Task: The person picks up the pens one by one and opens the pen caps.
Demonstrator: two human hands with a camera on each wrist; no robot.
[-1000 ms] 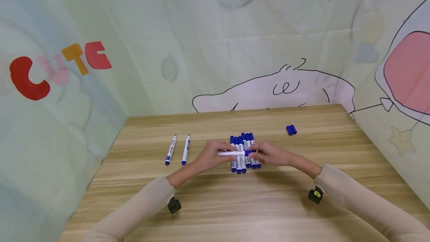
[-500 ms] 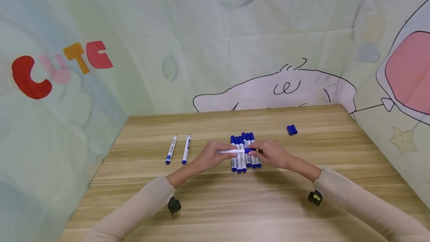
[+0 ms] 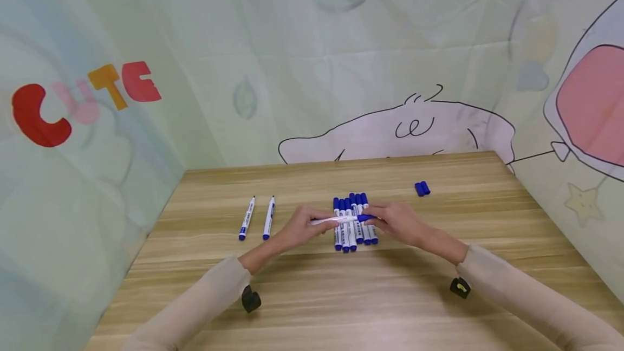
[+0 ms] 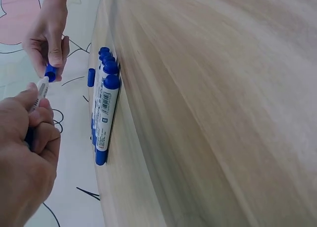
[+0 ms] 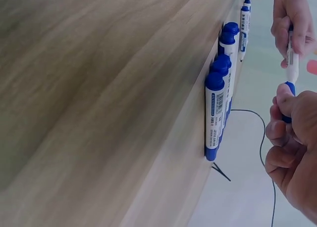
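Gripping the white barrel of a marker (image 3: 346, 219), the left hand (image 3: 298, 227) faces the right hand (image 3: 402, 225), which pinches a blue cap (image 3: 364, 218) at the marker's front end. The hands are near each other, linked by the marker, and both are raised above the counter (image 3: 312, 297). The left wrist view shows the cap's open mouth at the marker's nose; how far the nose goes in, I cannot tell. Directly below lies a row of six capped markers (image 3: 345, 238), side by side with their caps away from the person, the three on the right set slightly farther off. The held marker and the fingers cross in front of this row and hide part of it from the head view. Well to the left, two uncapped markers (image 3: 270, 218) lie apart from each other, dark tips pointing away. Toward the far right, two loose caps (image 3: 420, 189) lie together. Pale sleeves (image 3: 195, 305) and small black cameras (image 3: 251, 299) are at the wrists, and a printed cloth (image 3: 244, 26) hangs behind the counter.
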